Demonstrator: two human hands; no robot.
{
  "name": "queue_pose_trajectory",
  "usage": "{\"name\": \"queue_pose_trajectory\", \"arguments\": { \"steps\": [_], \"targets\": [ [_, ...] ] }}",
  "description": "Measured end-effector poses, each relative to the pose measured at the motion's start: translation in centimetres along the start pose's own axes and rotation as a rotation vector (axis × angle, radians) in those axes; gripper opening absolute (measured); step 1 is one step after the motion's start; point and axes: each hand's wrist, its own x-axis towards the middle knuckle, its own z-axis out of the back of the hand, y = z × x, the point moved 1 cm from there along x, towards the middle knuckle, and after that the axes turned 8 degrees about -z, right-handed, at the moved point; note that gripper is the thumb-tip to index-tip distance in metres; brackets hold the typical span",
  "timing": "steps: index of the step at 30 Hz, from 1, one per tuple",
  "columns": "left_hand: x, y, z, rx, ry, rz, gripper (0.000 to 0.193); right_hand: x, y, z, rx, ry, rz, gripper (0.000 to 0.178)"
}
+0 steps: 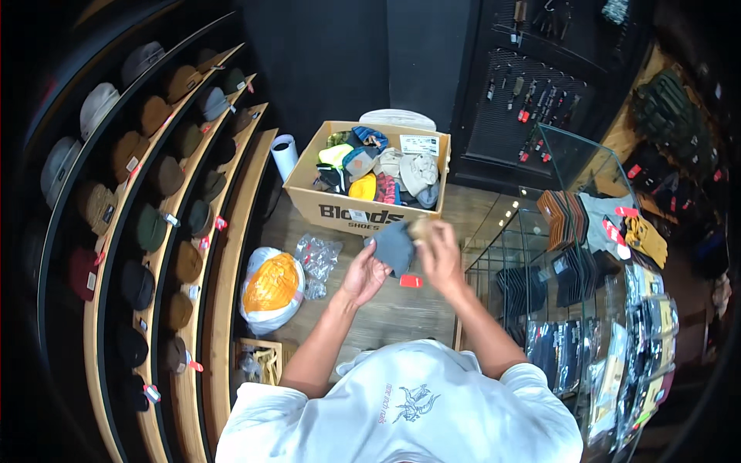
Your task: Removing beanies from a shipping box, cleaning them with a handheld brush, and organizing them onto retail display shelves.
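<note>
My left hand (365,275) grips the edge of a dark grey cap (393,248) in front of my chest, thumb on top. A red tag (411,282) dangles below the cap. In my right hand (440,258) is a small tan brush-like block (420,229), held by the fingers at the cap's right side. Motion blurs the block, so its exact kind is hard to make out. Just beyond both hands stands an open cardboard box (328,208), filled with caps, bucket hats and beanies in many colours, among them a yellow cap (363,187).
Slanted wooden shelves (231,255) of tagged hats line the left. A white and orange plastic bag (272,292) and clear plastic wrapping (318,262) lie on the floor. On the right, a glass display case (532,255) carries folded clothing and yellow gloves (645,241).
</note>
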Motion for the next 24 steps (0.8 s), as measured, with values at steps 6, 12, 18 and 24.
{"name": "queue_pose_trajectory", "arguments": {
  "steps": [6,12,18,24],
  "targets": [
    [-0.6,1.3,-1.8,-0.042,0.016,-0.023,0.042,1.2,-3.9,-0.3,0.024,-0.016,0.092,0.044],
    [-1.3,2.2,1.8,-0.156,0.042,-0.200,0.043,-0.9,2.0,-1.1,0.173,0.141,0.307,0.040],
    [-2.0,0.5,-3.4,0.077,-0.225,-0.165,0.044,0.4,-2.3,0.6,0.077,0.035,0.149,0.041],
    [-2.5,-0.2,-2.2,0.015,-0.157,-0.162,0.044,-1.3,-2.8,-2.3,0.227,0.127,0.190,0.041]
  ]
}}
